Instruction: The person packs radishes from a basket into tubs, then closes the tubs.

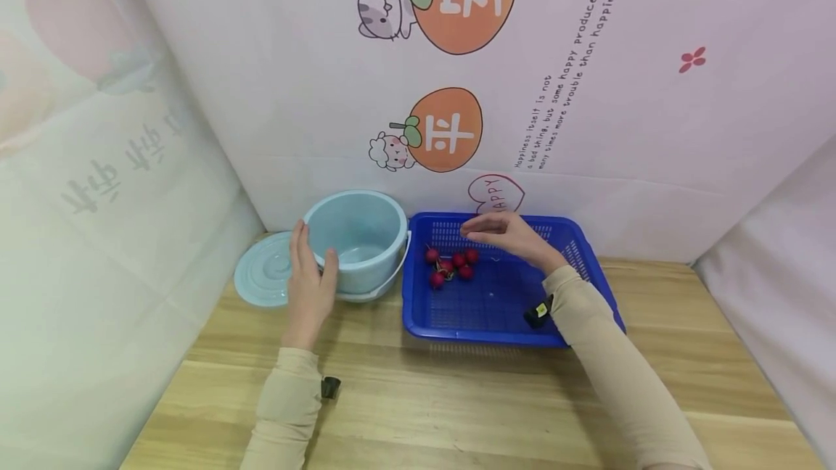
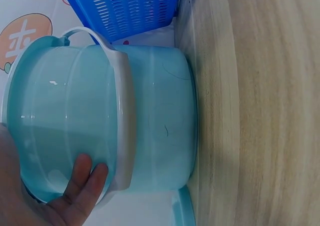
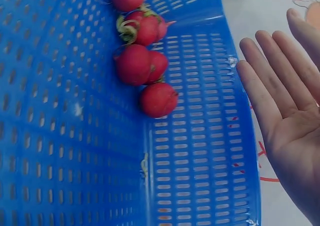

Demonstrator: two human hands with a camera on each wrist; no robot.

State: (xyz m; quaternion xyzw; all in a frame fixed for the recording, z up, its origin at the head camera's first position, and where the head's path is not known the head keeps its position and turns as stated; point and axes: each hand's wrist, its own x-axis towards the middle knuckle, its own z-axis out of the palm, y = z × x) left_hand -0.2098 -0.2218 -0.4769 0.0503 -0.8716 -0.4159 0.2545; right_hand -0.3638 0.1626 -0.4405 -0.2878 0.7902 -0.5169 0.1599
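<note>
My left hand (image 1: 310, 296) is at the near left side of a light blue bucket (image 1: 355, 280), its fingers straight and the thumb spread apart. In the left wrist view, fingertips (image 2: 91, 178) overlap the rim next to the white handle (image 2: 126, 121). My right hand (image 1: 512, 236) hovers over the back of a blue plastic basket (image 1: 503, 339) with nothing in it. Its straight fingers and bare palm show in the right wrist view. Several red radishes (image 3: 159, 100) lie in the basket, grouped toward its left side, some with roots or stem stubs.
A round light blue lid (image 1: 261, 270) lies on the wooden table (image 1: 405, 412), left of the bucket and partly behind my left hand. The basket stands right beside the bucket. A printed cloth (image 1: 313, 107) hangs close behind both, with plain cloth along the sides.
</note>
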